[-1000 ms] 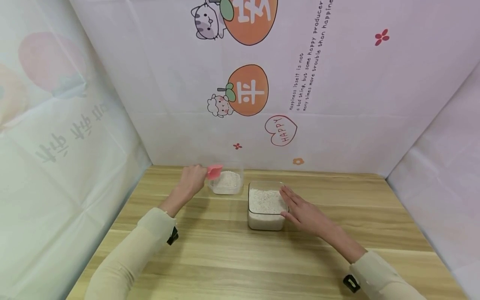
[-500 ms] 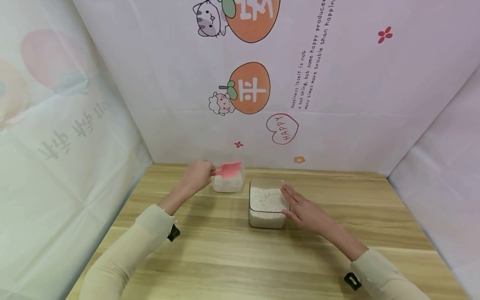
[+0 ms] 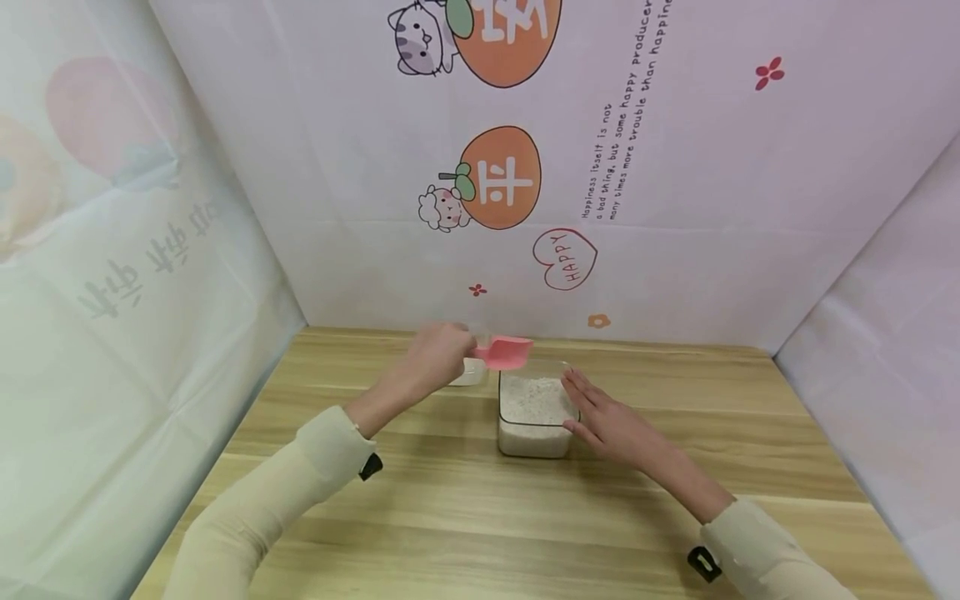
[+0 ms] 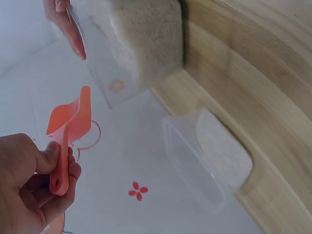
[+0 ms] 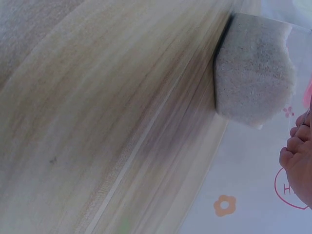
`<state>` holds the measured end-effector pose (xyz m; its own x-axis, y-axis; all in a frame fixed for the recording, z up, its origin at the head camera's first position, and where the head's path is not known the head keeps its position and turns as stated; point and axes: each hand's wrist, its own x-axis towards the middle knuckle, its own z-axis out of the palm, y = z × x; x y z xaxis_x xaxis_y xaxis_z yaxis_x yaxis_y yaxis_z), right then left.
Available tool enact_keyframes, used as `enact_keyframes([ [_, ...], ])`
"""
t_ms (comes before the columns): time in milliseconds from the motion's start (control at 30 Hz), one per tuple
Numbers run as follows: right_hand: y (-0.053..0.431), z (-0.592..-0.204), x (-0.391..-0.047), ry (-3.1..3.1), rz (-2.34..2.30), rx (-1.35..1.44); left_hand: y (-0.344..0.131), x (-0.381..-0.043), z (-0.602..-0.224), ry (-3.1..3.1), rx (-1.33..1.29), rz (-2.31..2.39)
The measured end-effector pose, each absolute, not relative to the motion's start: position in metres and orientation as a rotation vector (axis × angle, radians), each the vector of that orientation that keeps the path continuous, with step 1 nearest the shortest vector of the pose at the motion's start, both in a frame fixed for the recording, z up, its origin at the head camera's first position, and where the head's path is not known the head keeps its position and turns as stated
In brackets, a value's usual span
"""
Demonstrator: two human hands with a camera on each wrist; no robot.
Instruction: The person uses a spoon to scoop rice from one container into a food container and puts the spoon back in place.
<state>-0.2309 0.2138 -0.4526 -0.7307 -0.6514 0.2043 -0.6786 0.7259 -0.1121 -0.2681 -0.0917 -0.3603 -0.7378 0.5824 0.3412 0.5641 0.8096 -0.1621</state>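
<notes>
My left hand (image 3: pixel 438 360) grips the handle of a pink scoop (image 3: pixel 507 353), held in the air by the back rim of a larger clear square container (image 3: pixel 534 440). That container is filled with white, flour-like powder. In the left wrist view, the thumb and curled fingers wrap the handle of the scoop (image 4: pixel 73 122), whose bowl shows bare pink. Fairly straight fingers of my right hand (image 3: pixel 611 423) rest against the larger container's right side and rim. A smaller clear tub (image 4: pixel 224 151) holds white powder too; in the head view my left hand partly covers it.
Both containers stand on a wood-grain table (image 3: pixel 450 517), near its back edge. Behind it rises a white printed sheet (image 3: pixel 675 208), with pale sheets at both sides. A dark wrist device (image 3: pixel 703 564) sits by the right sleeve.
My left hand has carried the scoop rightward from the smaller tub, past its rim, to the larger container's back edge. The right hand has stayed at the larger container.
</notes>
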Motion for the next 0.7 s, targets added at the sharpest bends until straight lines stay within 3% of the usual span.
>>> enact_keyframes([
  [700, 0.216, -0.453, -0.233, -2.794, 0.281, 1.082, -0.038, -0.262, -0.385, -2.539, -0.969, 0.358],
])
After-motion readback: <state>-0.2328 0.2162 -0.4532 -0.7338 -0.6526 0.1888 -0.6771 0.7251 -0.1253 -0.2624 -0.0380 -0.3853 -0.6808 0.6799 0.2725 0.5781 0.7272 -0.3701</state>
